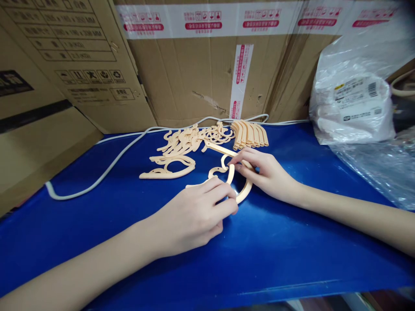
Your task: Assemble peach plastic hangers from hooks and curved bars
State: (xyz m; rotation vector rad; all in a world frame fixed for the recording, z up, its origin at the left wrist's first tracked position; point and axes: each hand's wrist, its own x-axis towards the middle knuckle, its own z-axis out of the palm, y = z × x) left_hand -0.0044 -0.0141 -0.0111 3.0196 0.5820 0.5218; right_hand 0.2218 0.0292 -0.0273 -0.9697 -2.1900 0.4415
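Over the middle of the blue table, a beige plastic folding hanger point(245, 190) lies in several curved parts between my two hands. My left hand point(201, 211) has its fingers closed on the lower end of a curved hanger arm point(231, 174); its fingertips are partly hidden. From the right, my right hand point(269, 172) pinches the hanger near the upper end of that arm, thumb and forefinger together. A hook-shaped part point(216, 170) shows just above my left knuckles. To the left lies a folded hanger point(177, 173), touched by neither hand.
Behind the hands are a loose pile of beige hooks point(183, 140) and a row of curved hanger arms point(248, 134). A white cable point(121, 155) runs along the left and back. Cardboard boxes point(194, 73) wall the back; a plastic-wrapped package point(353, 108) stands at right.
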